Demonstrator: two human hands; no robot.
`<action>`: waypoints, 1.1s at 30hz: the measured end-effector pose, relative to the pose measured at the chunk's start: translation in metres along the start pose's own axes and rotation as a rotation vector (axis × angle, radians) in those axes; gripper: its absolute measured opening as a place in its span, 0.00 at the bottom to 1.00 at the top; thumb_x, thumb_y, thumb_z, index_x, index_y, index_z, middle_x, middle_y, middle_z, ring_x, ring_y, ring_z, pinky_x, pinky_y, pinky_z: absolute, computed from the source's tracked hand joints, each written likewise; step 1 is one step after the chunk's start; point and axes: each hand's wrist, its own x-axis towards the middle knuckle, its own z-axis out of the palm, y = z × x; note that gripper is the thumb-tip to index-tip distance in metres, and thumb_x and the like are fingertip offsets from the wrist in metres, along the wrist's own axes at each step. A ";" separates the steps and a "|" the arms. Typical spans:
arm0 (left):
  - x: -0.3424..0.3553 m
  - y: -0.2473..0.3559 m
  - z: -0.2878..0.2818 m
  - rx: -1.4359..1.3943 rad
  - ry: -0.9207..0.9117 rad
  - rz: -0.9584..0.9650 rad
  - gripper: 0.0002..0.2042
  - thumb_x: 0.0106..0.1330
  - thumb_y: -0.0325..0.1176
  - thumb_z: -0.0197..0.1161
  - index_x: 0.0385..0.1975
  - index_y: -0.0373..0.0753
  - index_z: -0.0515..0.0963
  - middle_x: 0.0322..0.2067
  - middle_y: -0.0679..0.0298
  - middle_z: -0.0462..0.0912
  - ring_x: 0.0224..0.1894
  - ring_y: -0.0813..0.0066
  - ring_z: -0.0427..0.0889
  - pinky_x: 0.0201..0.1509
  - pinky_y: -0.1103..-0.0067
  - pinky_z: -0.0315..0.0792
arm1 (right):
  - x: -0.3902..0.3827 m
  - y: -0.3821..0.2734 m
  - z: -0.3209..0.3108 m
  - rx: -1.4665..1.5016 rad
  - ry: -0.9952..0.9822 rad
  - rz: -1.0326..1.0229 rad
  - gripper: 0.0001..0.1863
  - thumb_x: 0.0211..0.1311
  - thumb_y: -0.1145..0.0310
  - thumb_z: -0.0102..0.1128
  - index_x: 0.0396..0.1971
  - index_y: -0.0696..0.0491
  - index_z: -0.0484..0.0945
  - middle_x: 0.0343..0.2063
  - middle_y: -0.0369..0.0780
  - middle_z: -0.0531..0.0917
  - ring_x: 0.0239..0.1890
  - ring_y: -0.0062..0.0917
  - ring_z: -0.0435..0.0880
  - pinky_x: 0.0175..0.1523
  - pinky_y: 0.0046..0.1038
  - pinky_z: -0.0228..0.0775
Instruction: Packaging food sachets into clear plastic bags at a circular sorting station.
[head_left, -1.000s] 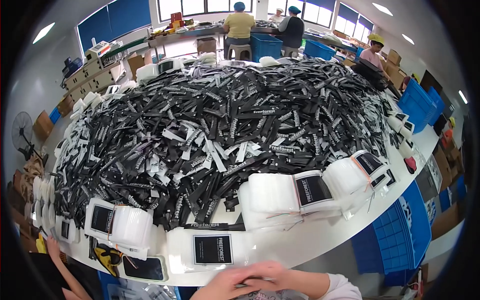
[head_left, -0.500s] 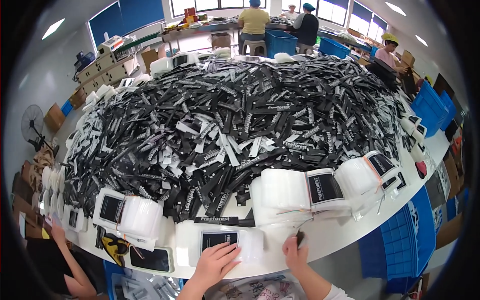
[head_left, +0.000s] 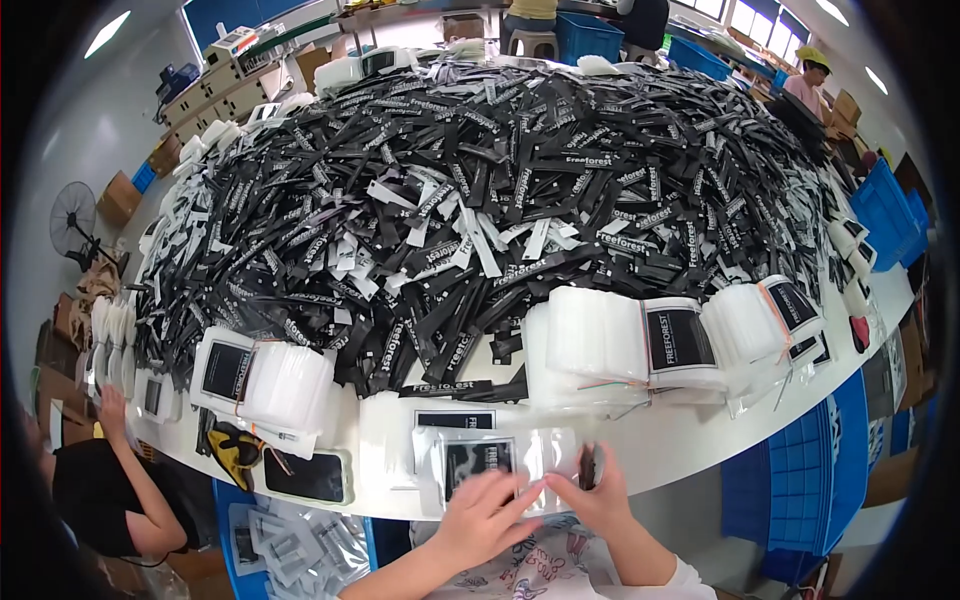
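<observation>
A clear plastic bag (head_left: 535, 450) with a black label lies tilted over a stack of similar bags (head_left: 385, 425) at the table's front edge. My left hand (head_left: 485, 520) is on the bag's lower edge, its fingers bent and slightly blurred. Its fingertips almost meet my right thumb at the bag's right end. My right hand (head_left: 600, 490) is closed around a small dark piece (head_left: 589, 465), largely hidden by the fingers, while its thumb touches the bag. Just behind the stack are black printed stick packets (head_left: 447, 388), at the near edge of a large heap of them.
Banded white bag bundles (head_left: 595, 330) stand right of the stack, and another bundle (head_left: 290, 385) stands left. A phone (head_left: 305, 475) and a yellow-and-black tool (head_left: 233, 452) lie front left. Below is a blue bin (head_left: 245, 580) of clear packs. A co-worker's arm (head_left: 135, 460) reaches in at far left.
The top bag has come up off the stack toward me. My right hand has moved left to the bag's end, near my left hand. The view has tilted downward.
</observation>
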 end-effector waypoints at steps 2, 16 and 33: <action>0.000 -0.003 -0.003 0.031 0.051 -0.038 0.33 0.41 0.45 0.67 0.50 0.41 0.67 0.49 0.52 0.65 0.52 0.53 0.63 0.49 0.64 0.61 | -0.004 -0.010 0.004 -0.017 -0.046 0.064 0.24 0.41 0.71 0.69 0.37 0.56 0.66 0.35 0.37 0.71 0.33 0.18 0.73 0.36 0.19 0.66; -0.003 -0.020 0.004 0.044 0.216 0.020 0.46 0.36 0.43 0.68 0.57 0.38 0.50 0.52 0.46 0.61 0.46 0.50 0.68 0.43 0.62 0.59 | -0.012 -0.011 0.026 -0.031 -0.437 -0.133 0.15 0.45 0.72 0.61 0.36 0.56 0.75 0.27 0.40 0.80 0.28 0.26 0.79 0.37 0.21 0.69; -0.018 -0.016 -0.011 0.006 0.076 -0.144 0.36 0.36 0.40 0.70 0.47 0.29 0.65 0.46 0.53 0.68 0.44 0.60 0.69 0.45 0.71 0.61 | 0.011 0.002 0.005 0.464 -0.298 -0.306 0.19 0.49 0.54 0.60 0.25 0.57 0.72 0.19 0.39 0.76 0.19 0.25 0.74 0.24 0.26 0.65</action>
